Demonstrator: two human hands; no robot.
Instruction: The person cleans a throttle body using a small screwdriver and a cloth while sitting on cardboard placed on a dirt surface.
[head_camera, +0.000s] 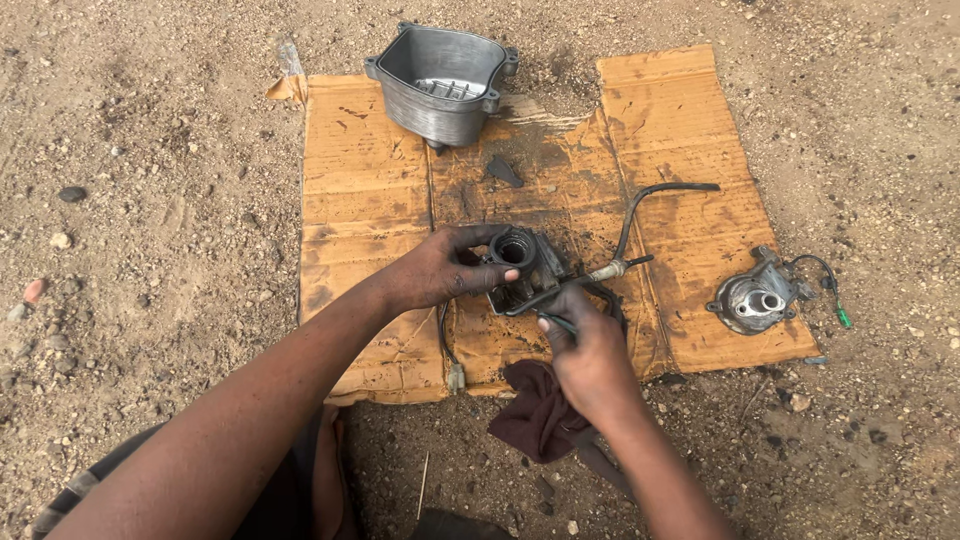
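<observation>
The carburetor (522, 262) sits over the middle of the cardboard (370, 190), which lies flat on sandy ground (150, 150), and both hands are on it. The left hand (440, 270) wraps the carburetor's left side, its fingers (490, 278) curled around the body with the thumb pressed near the round open bore at the top. The right hand (590, 350) comes in from below the carburetor, fingers pressed together and pinching a thin dark tool (560, 292), possibly a screwdriver, whose tip lies against the carburetor's lower edge. I cannot tell exactly what the tip touches.

A black hose (650, 200) curves up and right from the carburetor, and a thin wire with a small plug (455, 376) hangs from its lower left. Just below the carburetor, at the cardboard's edge, lies a dark red rag (535, 410). Well to the right of the carburetor rests a round metal part (757, 298) with a wire ending in a green tip. Far above the carburetor, at the top edge of the cardboard, stands a grey metal cover (440, 85), open side up.

The step in hand looks like working on a fitting on the carburetor's underside while the left hand steadies it. The next move seems to call for a firm left-hand hold and the tool tip kept seated, so that it does not slip off the greasy metal.
</observation>
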